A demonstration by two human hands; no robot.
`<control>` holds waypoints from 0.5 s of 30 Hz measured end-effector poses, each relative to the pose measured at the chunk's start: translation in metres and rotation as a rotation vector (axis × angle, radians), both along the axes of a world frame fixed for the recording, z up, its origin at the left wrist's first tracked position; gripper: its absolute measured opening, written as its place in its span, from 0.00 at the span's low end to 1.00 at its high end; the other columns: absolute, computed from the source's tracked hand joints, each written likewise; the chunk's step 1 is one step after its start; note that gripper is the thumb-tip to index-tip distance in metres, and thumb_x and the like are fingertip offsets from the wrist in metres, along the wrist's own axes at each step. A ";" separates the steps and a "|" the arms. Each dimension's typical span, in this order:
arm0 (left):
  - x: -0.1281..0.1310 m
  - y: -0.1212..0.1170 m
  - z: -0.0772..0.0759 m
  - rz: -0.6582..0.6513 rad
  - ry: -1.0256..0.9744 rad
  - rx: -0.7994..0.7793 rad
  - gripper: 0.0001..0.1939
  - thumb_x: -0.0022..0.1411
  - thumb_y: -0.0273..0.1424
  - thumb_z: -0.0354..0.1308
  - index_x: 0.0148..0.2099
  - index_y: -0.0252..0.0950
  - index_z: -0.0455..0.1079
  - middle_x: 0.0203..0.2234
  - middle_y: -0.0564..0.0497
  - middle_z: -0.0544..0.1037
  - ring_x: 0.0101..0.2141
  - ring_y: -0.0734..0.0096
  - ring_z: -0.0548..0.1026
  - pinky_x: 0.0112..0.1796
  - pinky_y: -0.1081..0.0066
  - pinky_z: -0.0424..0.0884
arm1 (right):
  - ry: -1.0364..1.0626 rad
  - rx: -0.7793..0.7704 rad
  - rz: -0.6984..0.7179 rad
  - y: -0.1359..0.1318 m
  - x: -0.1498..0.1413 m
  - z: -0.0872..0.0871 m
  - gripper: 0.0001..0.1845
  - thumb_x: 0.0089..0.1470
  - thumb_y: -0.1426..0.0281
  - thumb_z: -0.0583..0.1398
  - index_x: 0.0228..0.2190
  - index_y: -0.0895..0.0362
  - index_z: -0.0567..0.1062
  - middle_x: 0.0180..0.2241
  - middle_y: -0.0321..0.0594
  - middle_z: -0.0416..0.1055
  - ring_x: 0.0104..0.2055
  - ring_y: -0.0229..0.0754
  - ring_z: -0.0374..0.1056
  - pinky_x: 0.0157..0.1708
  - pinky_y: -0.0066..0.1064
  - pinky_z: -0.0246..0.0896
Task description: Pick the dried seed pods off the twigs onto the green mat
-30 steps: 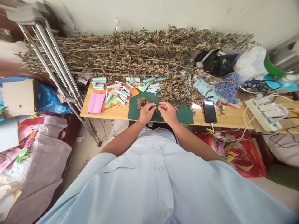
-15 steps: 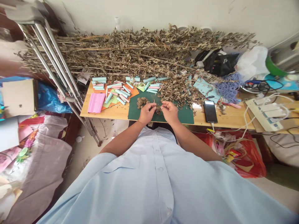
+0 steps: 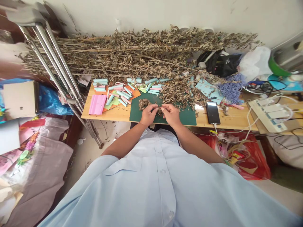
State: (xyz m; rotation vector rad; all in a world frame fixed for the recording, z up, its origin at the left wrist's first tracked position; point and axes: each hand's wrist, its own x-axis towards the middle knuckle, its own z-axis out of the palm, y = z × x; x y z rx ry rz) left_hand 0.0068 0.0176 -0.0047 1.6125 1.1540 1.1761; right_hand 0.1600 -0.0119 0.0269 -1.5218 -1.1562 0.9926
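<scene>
Over the green cutting mat (image 3: 139, 118), my left hand (image 3: 148, 115) and my right hand (image 3: 170, 114) are close together, fingers pinched. Between them is a small clump of dried leaves (image 3: 160, 111), gripped by both sets of fingertips; its finer parts are too small to make out. Just behind my left hand lies a brown crumbled wad of dried leaf (image 3: 143, 103). A loose pile of dried leaves (image 3: 176, 94) spreads over the mat's back right part, beyond my right hand.
Long dried plant stalks (image 3: 113, 56) fill the table's back. Pink and blue paper rolls (image 3: 124, 94) and a pink paper stack (image 3: 97, 104) lie left. Rightward are a phone (image 3: 213, 112), purple cord (image 3: 232, 90) and a power strip (image 3: 268, 113). Metal crutches (image 3: 56, 63) lean at the left.
My right hand has shifted slightly left, its fingertips nearer my left hand over the leaf clump. My left hand stays almost where it was.
</scene>
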 end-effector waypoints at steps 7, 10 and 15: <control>0.001 0.000 0.000 -0.030 0.020 0.023 0.10 0.64 0.30 0.59 0.46 0.36 0.77 0.42 0.45 0.81 0.44 0.65 0.79 0.50 0.63 0.75 | -0.021 0.017 0.001 0.004 0.001 -0.008 0.21 0.49 0.60 0.64 0.43 0.56 0.75 0.35 0.40 0.77 0.28 0.37 0.69 0.27 0.30 0.67; 0.001 0.000 0.001 -0.028 0.020 0.026 0.10 0.64 0.30 0.59 0.46 0.36 0.77 0.42 0.45 0.81 0.45 0.64 0.79 0.51 0.62 0.75 | -0.015 0.025 -0.012 0.005 0.001 -0.010 0.21 0.49 0.60 0.64 0.43 0.56 0.75 0.35 0.41 0.77 0.32 0.40 0.71 0.34 0.33 0.69; 0.001 -0.001 0.002 -0.019 0.037 0.041 0.09 0.65 0.28 0.58 0.46 0.36 0.77 0.42 0.45 0.81 0.45 0.64 0.79 0.51 0.62 0.75 | -0.033 0.054 -0.049 0.004 -0.001 -0.011 0.19 0.48 0.61 0.63 0.41 0.56 0.75 0.34 0.41 0.77 0.33 0.41 0.72 0.37 0.36 0.69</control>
